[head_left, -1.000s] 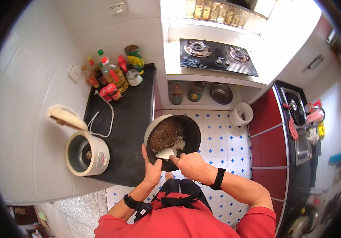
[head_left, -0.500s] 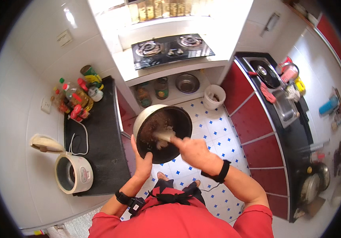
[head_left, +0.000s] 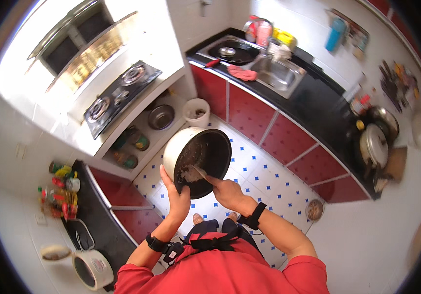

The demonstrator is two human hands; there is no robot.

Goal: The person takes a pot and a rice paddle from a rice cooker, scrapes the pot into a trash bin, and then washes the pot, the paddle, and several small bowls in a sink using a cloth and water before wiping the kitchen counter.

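A deep cooking pot (head_left: 170, 147), pale outside and dark inside, is tilted in front of me above the floor. My left hand (head_left: 176, 198) grips its near left rim, thumb over the edge and fingers along the outer wall. In my right hand (head_left: 231, 195) is a pale rice paddle (head_left: 199, 171), its blade reaching inside the pot; the fingers are closed round its handle. Whitish clumps that look like cooked rice (head_left: 189, 174) lie against the pot's inner wall by the blade. A white rice cooker (head_left: 100, 268) stands with its lid raised at the lower left.
Bottles and jars (head_left: 61, 196) crowd the left black counter (head_left: 95, 225). A gas hob (head_left: 122, 95) is at the upper left. Ahead, a white bucket (head_left: 197, 111) stands on the floor. The sink (head_left: 281, 78) and a lidded pot (head_left: 374, 144) are along the right counter.
My view has swung to the right, bringing more of the sink counter in. The pot stays in my left hand; the paddle in my right hand has shifted within it.
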